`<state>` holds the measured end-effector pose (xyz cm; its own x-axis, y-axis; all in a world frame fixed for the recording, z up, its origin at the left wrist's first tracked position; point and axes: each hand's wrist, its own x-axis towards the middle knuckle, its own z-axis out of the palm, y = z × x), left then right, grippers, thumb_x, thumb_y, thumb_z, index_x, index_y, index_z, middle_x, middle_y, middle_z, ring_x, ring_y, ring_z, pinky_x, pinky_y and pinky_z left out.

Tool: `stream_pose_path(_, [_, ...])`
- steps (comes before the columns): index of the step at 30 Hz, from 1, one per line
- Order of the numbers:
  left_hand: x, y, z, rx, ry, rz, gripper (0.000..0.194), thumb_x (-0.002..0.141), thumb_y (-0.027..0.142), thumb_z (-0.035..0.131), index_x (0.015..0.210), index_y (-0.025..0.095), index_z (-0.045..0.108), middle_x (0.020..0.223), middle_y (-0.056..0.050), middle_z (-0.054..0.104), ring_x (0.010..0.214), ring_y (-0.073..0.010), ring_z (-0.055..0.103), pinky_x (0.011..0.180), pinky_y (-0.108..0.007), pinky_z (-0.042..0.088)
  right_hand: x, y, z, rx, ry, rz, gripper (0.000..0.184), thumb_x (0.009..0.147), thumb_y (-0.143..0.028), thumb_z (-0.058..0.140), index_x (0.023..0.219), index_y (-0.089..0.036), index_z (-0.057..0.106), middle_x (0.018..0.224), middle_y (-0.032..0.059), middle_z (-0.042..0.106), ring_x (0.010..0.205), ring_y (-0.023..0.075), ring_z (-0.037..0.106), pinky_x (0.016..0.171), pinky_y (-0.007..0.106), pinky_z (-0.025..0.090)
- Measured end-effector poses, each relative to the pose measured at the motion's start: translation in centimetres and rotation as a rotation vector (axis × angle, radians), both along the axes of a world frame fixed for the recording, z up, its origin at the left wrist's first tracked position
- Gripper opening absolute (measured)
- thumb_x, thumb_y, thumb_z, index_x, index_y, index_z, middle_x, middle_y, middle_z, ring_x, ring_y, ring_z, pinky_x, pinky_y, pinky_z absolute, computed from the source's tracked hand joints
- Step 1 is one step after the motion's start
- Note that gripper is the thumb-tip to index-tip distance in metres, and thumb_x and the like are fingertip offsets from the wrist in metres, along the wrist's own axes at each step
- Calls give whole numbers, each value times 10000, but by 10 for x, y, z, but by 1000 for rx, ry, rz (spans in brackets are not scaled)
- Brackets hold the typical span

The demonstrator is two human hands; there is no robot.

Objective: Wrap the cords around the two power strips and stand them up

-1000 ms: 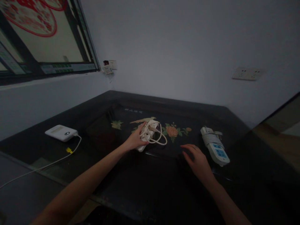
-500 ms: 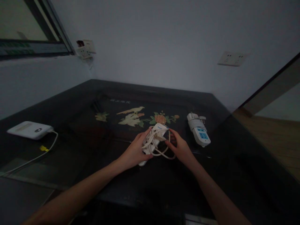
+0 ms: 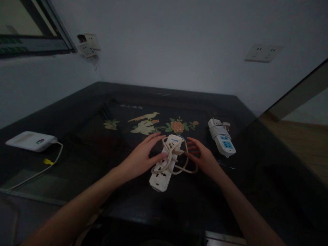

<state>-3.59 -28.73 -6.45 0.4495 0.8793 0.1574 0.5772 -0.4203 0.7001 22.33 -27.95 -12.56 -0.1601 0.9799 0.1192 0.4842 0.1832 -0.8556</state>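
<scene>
A white power strip (image 3: 161,179) lies at a slant on the dark glossy table, its white cord (image 3: 183,168) looped loosely over it and the plug (image 3: 176,151) resting on top. At its left side is my left hand (image 3: 142,157), fingers apart, the thumb tip at the cord and strip edge. On the other side my right hand (image 3: 202,155) has its fingers spread beside the cord loops, with nothing gripped. Farther right lies a second power strip (image 3: 224,145) with blue socket panels, its cord wound tightly around it.
On the left a white box-shaped device (image 3: 30,140) has a white cable (image 3: 55,157) with a yellow tag (image 3: 48,161). Wall sockets (image 3: 263,53) are at the right, and others (image 3: 88,46) hang by the window. The table (image 3: 123,208) carries a bird-and-flower picture.
My left hand has let go of the power strip and opened leftward. My right hand has moved slightly right, off the plug. The strip now rests on the table; the view has shifted a little.
</scene>
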Motion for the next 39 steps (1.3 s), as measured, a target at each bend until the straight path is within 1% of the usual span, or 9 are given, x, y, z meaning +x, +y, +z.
stream_pose_path(5, [17,55,30,120,-45,-104,327,888,315,544,1173,164,597,1167,-72,664,1069,-197,614,940,-353,482,15,4,6,28,-32,-101,452,799,-267,601,1242,-210,534,1113,104,636,928,198,647,786,384,566])
stream_pose_path(10, [37,76,15,116,32,-206,291,874,237,562,1145,143,615,1093,-72,693,968,-177,642,864,-299,486,14,2,4,24,-88,-116,366,811,-239,569,1172,-184,581,1003,89,679,875,194,666,785,378,559])
stream_pose_path(14, [33,75,9,95,133,-258,216,886,257,545,1034,146,656,989,-62,706,897,-182,645,792,-294,478,9,-1,5,56,-150,-130,304,822,-221,557,1119,-209,620,937,62,710,821,194,679,762,370,553])
stream_pose_path(22, [21,63,31,43,194,-302,148,893,242,527,928,179,656,862,-6,686,779,-138,625,698,-242,448,16,-4,14,174,-271,-228,232,858,-273,508,994,-202,683,958,77,724,751,193,670,691,337,535])
stream_pose_path(27, [30,51,23,88,203,-296,195,878,289,568,1030,181,622,964,-35,669,874,-169,615,746,-274,454,11,-6,15,156,-298,-202,216,858,-268,504,925,-195,696,898,65,730,738,193,668,679,329,519])
stream_pose_path(30, [29,43,36,234,94,-272,139,874,247,565,988,185,615,971,-27,653,914,-163,601,798,-275,451,9,-9,24,170,-289,-195,213,861,-282,504,878,-195,698,858,62,730,723,193,662,654,319,508])
stream_pose_path(34, [24,34,58,353,9,-185,81,881,226,537,843,189,599,759,17,611,675,-114,563,626,-222,424,13,-12,36,243,-278,-265,235,873,-332,499,870,-201,695,830,62,729,673,185,648,589,294,484])
stream_pose_path(37, [30,32,48,299,117,-266,94,888,233,529,874,194,613,758,15,616,671,-116,566,623,-225,427,15,-11,31,196,-343,-245,247,884,-347,500,825,-197,687,775,56,714,637,179,632,560,285,451])
stream_pose_path(39, [39,31,31,320,229,-306,119,885,250,538,933,192,629,926,-32,638,872,-170,594,755,-277,457,12,-9,21,138,-415,-177,229,888,-341,512,836,-200,685,783,53,703,678,183,632,590,288,446])
